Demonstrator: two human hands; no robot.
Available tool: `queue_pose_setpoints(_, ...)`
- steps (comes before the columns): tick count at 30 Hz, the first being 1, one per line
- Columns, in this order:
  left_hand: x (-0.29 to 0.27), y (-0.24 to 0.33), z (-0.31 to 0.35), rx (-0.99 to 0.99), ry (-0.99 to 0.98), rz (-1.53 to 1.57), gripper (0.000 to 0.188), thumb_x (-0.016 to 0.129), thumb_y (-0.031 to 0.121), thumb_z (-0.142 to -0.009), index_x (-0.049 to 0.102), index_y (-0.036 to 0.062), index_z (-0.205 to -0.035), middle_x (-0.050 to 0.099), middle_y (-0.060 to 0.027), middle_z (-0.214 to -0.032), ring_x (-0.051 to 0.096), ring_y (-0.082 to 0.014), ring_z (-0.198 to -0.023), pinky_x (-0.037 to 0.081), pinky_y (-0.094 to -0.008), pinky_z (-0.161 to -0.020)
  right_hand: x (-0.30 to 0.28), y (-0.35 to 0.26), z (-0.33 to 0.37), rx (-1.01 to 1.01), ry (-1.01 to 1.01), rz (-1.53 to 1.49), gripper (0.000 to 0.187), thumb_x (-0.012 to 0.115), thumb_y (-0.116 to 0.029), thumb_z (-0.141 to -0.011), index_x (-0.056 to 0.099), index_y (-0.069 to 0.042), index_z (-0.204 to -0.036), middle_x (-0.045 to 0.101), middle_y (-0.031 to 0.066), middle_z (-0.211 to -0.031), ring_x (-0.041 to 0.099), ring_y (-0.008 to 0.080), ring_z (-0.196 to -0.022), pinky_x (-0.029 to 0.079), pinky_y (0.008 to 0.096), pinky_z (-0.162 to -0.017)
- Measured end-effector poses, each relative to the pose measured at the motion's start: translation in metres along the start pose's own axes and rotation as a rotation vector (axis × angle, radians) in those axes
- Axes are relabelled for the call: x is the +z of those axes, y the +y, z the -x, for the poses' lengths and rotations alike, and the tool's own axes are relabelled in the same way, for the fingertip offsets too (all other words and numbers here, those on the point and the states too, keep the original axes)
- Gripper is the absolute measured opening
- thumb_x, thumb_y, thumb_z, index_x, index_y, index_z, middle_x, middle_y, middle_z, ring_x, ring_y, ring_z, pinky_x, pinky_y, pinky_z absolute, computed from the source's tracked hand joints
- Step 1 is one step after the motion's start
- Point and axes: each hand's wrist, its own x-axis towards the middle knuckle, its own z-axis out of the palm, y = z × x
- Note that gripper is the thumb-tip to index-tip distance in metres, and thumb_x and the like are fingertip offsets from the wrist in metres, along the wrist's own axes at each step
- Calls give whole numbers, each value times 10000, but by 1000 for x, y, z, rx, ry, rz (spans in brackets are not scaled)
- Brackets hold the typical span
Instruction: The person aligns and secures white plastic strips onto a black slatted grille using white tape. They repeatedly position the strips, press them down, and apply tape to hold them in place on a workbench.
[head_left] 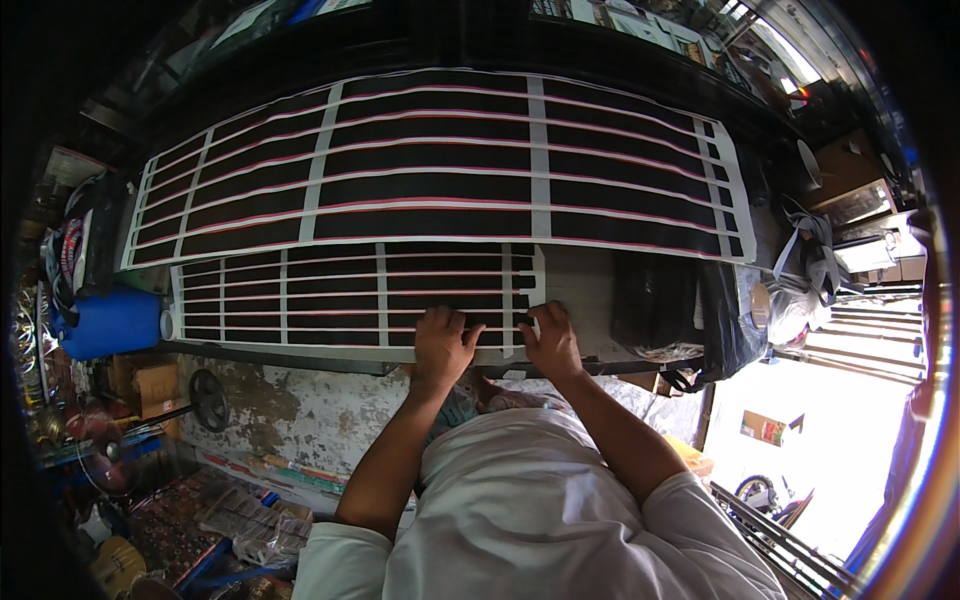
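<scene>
Black, white-barred sheets point(430, 157) number two, left hand point(446, 342) and right hand point(552, 336) loosely spread on the nearer sheet point(330, 303).

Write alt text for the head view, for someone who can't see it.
A person's left hand and right hand rest at the right end of a black sheet striped white and red, on a grey bench. A larger similar sheet lies just beyond it; a blue container sits at the left.

On the table point(588, 300), the far sheet point(435, 160) lies behind the near sheet point(340, 300).
</scene>
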Motion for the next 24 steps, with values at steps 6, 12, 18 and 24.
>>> queue_pose_setpoints(6, 13, 14, -8, 9, -69, 37, 329, 884, 320, -831, 710, 66, -948, 612, -114, -944, 622, -326, -914, 511, -464, -751, 3, 3, 1, -32, 26, 38, 286, 767, -125, -905, 636, -3, -1128, 587, 231, -1110, 616, 474, -1042, 533, 544, -932)
queue_pose_setpoints(12, 14, 17, -8, 23, -69, -12, 298, 842, 330, -871, 721, 81, -980, 631, -89, -1008, 619, -302, -973, 487, -469, -790, 4, 1, 0, -49, 85, 39, 281, 788, -106, -881, 644, -6, -1100, 600, 226, -1057, 628, 476, -993, 535, 545, -880)
queue_pose_setpoints(18, 13, 20, -8, 23, -60, -21, 287, 825, 326, -891, 720, 83, -1003, 636, -86, -1031, 616, -294, -974, 474, -467, -804, 4, -1, 1, -54, 88, 42, 278, 782, -104, -884, 641, 1, -1100, 596, 228, -1055, 628, 476, -995, 536, 545, -885)
queue_pose_setpoints(24, 15, 23, -6, 42, -55, -23, 236, 784, 302, -931, 718, 100, -1033, 618, -70, -1016, 605, -279, -971, 454, -466, -822, 0, 0, 0, -28, 50, 42, 277, 774, -92, -885, 650, 0, -1114, 610, 222, -1081, 637, 468, -1018, 544, 541, -889)
